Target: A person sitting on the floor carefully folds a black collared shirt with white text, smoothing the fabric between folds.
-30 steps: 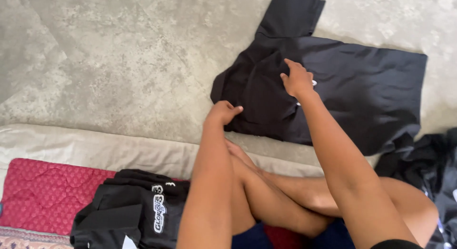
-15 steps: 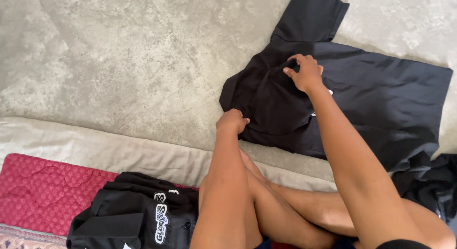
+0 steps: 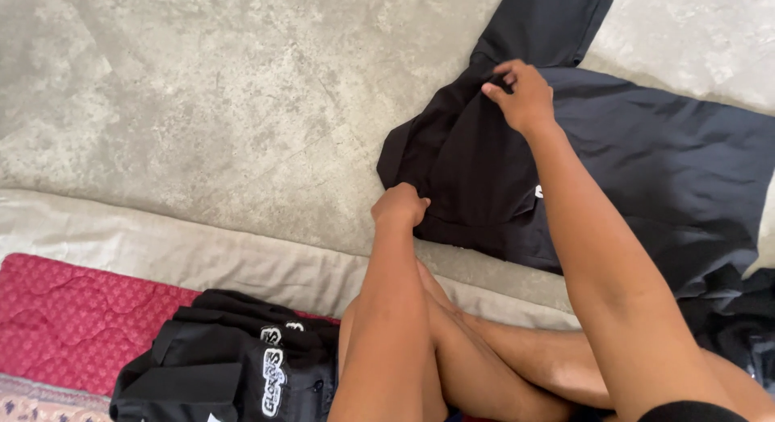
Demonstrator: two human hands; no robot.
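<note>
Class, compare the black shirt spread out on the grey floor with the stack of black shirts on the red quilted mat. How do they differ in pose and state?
The black shirt on the grey floor lies mostly spread out, one sleeve extended; the stack of black shirts on the red mat is folded compact. The left hand and right hand both pinch the floor shirt; no hand touches the stack. Both are black fabric.

There is only one view, from a camera worn on the person's head. It looks steeply down and forward, over the crossed legs to the grey floor (image 3: 202, 107). It is near: the forearms fill the lower frame, and the black shirt (image 3: 646, 163) lies just ahead.
</note>
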